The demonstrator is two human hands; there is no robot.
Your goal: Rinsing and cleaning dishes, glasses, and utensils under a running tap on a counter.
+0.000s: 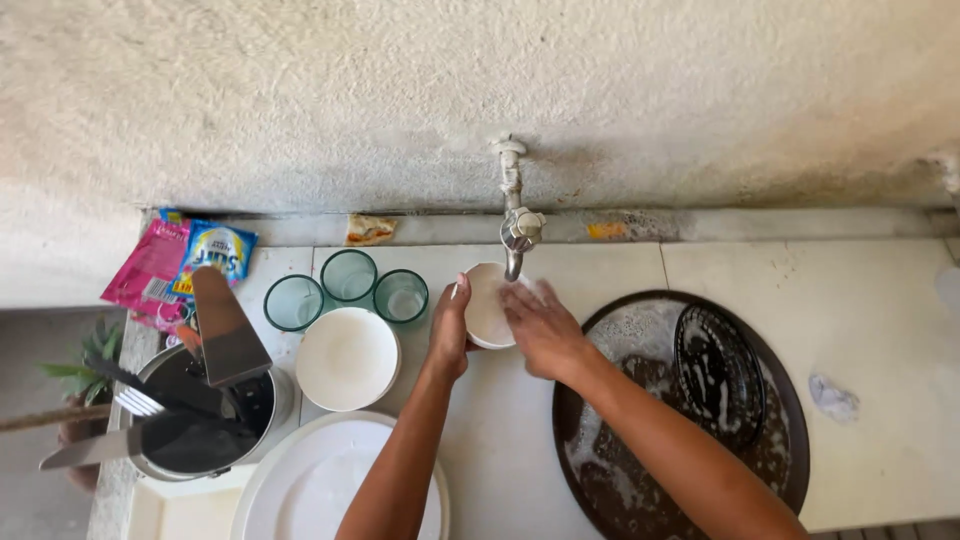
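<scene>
My left hand (449,330) grips the left rim of a small white bowl (486,300), tilting it under a metal tap (517,235) that sticks out of the wall. Inside the bowl my right hand (540,325) rubs with its fingers spread on the surface. Both arms reach in from the bottom of the view over a white tiled counter (880,300).
A large dark round tray (780,400) with soapy water and a dark lid stands at the right. Three green glasses (348,275), white bowls (347,358) and a white plate (310,480) sit at the left. A metal pot (190,440) holds utensils. Sachets (180,262) lie by the wall.
</scene>
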